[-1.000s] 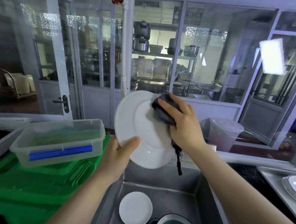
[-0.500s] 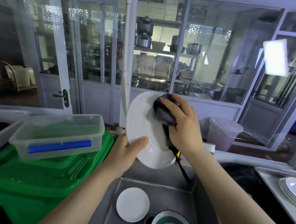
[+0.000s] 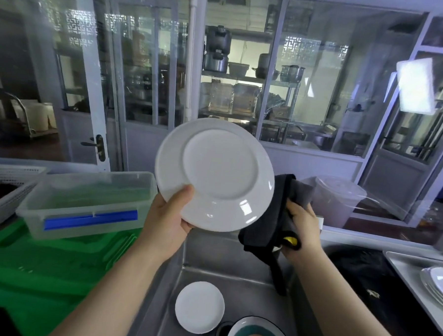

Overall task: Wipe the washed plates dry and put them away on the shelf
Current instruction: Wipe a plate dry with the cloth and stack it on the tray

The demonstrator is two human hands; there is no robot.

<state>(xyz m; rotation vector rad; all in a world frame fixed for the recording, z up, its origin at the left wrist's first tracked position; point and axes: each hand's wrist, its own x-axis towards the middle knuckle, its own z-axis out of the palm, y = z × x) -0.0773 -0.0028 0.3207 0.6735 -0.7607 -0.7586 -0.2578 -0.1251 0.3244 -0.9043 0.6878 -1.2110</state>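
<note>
We see the left hand (image 3: 170, 217) grip the white plate (image 3: 215, 175) by its lower-left rim, thumb on the face turned to us, above the sink (image 3: 248, 279). The right hand (image 3: 301, 223) clutches the dark cloth (image 3: 271, 222) just beside the plate's right edge; contact there is unclear. A small plate (image 3: 199, 306) lies in the sink.

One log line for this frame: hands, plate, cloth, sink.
left hand: grips plate by lower rim, underside to camera | right hand: holds cloth beside plate | sink: small plate, bowl
</note>
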